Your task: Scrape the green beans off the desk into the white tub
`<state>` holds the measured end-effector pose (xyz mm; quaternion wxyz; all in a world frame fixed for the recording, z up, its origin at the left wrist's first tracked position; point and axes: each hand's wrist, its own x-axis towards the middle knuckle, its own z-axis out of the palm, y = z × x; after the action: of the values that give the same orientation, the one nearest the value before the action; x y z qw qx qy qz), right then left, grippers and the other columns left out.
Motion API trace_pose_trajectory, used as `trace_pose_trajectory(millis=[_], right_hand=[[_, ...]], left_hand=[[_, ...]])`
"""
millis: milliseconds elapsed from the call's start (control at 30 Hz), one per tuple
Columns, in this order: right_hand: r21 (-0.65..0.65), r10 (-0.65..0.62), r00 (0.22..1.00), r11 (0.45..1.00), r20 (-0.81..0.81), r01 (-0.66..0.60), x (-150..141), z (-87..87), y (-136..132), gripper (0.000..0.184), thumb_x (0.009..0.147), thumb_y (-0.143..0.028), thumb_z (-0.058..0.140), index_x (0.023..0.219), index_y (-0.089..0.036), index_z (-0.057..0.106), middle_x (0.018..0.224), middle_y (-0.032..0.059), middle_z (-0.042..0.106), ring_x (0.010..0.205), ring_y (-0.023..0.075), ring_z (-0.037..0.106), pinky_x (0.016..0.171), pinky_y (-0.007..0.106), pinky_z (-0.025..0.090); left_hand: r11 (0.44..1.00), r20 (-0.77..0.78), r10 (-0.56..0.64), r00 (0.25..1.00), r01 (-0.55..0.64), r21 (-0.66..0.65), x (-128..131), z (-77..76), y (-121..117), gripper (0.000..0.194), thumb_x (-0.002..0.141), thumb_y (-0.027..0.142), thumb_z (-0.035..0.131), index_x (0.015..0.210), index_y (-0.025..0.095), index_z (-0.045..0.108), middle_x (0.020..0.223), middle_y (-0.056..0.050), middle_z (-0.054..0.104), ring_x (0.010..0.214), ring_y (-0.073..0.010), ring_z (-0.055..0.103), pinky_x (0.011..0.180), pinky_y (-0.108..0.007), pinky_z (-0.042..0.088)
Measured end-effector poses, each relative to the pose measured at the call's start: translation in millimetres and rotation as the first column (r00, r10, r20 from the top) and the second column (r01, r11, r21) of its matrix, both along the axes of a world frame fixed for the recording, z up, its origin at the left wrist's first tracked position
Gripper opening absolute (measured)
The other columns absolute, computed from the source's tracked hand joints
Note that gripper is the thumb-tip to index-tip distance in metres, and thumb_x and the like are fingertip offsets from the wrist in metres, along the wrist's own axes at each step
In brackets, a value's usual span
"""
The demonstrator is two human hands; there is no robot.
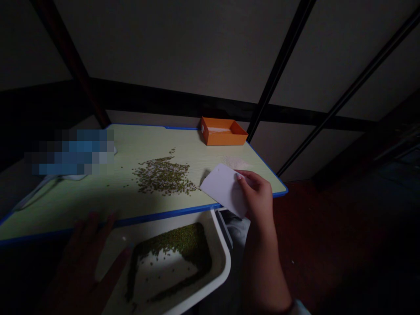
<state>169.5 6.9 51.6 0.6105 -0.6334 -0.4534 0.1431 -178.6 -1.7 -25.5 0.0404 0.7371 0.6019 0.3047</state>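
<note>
A white card (223, 187) is pinched in my right hand (257, 189), thumb on top, its left corner close to a scatter of small green beans (166, 176) on the table. My left hand (93, 253), dim in shadow, has its fingers spread over the left side of a white basin (218, 262). Whether it touches the rim I cannot tell. Inside the basin more green beans (193, 238) are heaped towards the far right, with part of the white bottom showing. The basin sits at the table's near edge, below the tabletop.
The pale table (138, 135) has a blue edge. An orange box (226, 139) stands at its far right, with a patch of small pale grains (235, 161) in front of it. A blurred-out blue object (78, 151) lies at the left. Behind rises a panelled wall (177, 48).
</note>
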Motion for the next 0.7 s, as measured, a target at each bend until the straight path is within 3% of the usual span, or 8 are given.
trace_pose_trajectory(millis=[400,700], right_hand=[[0.017,-0.005,1.000,1.000,-0.006,0.005,-3,-2.3,3,0.025,0.079,-0.037,0.062,0.089,-0.018,0.075,0.092,0.0084,0.077,0.084,0.0243,0.069,0.075,0.036,0.051],[0.004,-0.157,0.987,0.988,0.031,0.157,15,0.5,1,0.027,0.076,-0.038,0.064,0.086,-0.016,0.075,0.088,0.0100,0.077,0.080,0.0253,0.068,0.072,0.036,0.050]], left_hand=[[1.000,-0.004,-0.016,1.000,0.016,0.005,1,0.4,0,0.060,0.087,0.052,0.036,0.144,0.044,0.019,0.161,0.007,0.014,0.150,-0.0236,0.011,0.124,-0.060,0.020],[1.000,-0.016,-0.016,1.000,0.016,0.024,-1,-3.2,1,0.059,0.087,0.051,0.036,0.143,0.047,0.017,0.161,0.009,0.013,0.150,-0.0238,0.012,0.122,-0.062,0.023]])
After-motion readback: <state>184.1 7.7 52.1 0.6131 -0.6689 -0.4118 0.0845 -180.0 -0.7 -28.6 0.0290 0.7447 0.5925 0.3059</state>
